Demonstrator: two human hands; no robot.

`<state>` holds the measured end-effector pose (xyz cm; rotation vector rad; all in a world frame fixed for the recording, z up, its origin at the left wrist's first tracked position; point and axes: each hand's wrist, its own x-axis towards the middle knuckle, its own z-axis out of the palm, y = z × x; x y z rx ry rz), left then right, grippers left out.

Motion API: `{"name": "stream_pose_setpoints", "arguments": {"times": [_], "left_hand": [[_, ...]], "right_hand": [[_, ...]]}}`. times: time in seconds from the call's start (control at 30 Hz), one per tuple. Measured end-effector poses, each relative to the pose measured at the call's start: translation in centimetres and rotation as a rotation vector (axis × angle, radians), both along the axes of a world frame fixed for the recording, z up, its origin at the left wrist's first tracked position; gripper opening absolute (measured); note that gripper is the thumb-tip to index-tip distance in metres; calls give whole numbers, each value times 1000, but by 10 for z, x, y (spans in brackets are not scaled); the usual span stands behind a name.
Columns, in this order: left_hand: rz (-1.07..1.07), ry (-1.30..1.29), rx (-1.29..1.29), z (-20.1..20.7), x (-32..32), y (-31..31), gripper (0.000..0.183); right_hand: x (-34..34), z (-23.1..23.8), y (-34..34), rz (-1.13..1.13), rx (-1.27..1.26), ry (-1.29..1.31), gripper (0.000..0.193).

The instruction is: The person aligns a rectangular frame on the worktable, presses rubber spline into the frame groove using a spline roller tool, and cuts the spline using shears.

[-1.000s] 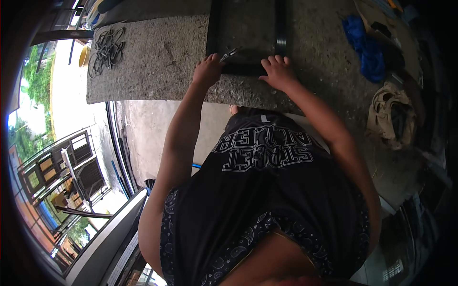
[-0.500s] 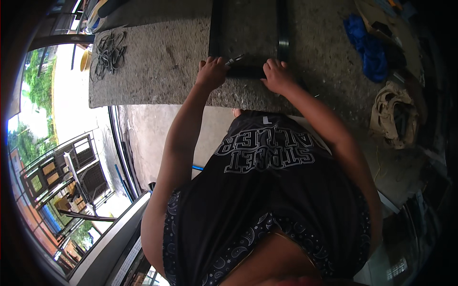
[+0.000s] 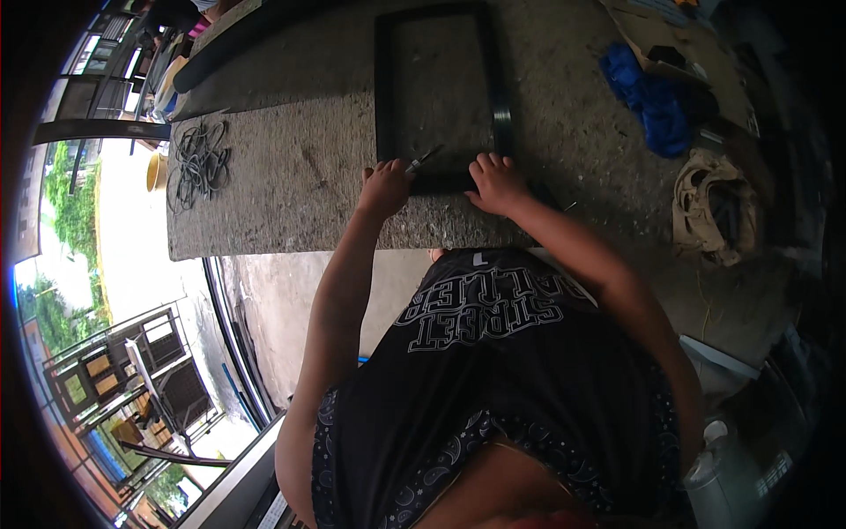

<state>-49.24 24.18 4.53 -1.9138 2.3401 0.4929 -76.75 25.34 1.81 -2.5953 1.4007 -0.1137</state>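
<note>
A black rectangular frame (image 3: 501,116) lies flat on a rough, worn tabletop (image 3: 282,167). My left hand (image 3: 384,189) is closed over its near left corner. At the near right corner, my right hand (image 3: 499,183) grips the same frame, thumb toward the middle of the near bar. A slim tool with a pale handle part and a dark tip (image 3: 426,160) sticks out beside my left fingers, pointing into the frame's opening. Whether the left hand holds that tool or it merely lies there, I cannot tell.
A tangle of dark cord (image 3: 202,160) sits at the table's left. Toward the right are a blue cloth (image 3: 648,101), a cardboard box (image 3: 656,42) and a tan bag-like bundle (image 3: 716,207). A long dark bar (image 3: 220,51) lies at the far left. The table's near edge faces me.
The view has tilted farther out, so the table sits lower and the frame's far end now shows. Both hands keep their places on the frame's near corners.
</note>
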Motion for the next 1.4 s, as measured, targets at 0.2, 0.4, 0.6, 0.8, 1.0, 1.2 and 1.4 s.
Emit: {"name": "stream_pose_setpoints", "arguments": {"times": [0.2,0.4,0.6,0.8,1.0,1.2,1.4], "left_hand": [[-27,26,-88,-4,2,5,34],[-18,36,-99,-14,-6,14,32],[-14,67,-118,-16,-5,7,29],[-30,98,-149,-34,3,1,28],[-45,69,-149,-51,23,-12,27],[-76,133,-151,-25,6,-16,26],[-136,95,-116,-29,21,-17,25]], "right_hand": [[0,-11,-2,-10,-41,-73,52],[8,-9,9,-95,-152,-78,53],[16,-7,14,-115,-153,-121,55],[28,-2,12,-110,-134,-133,58],[76,0,6,79,-89,-209,63],[87,-10,-13,-5,110,-164,65],[105,-9,-8,-55,81,-105,60]]}}
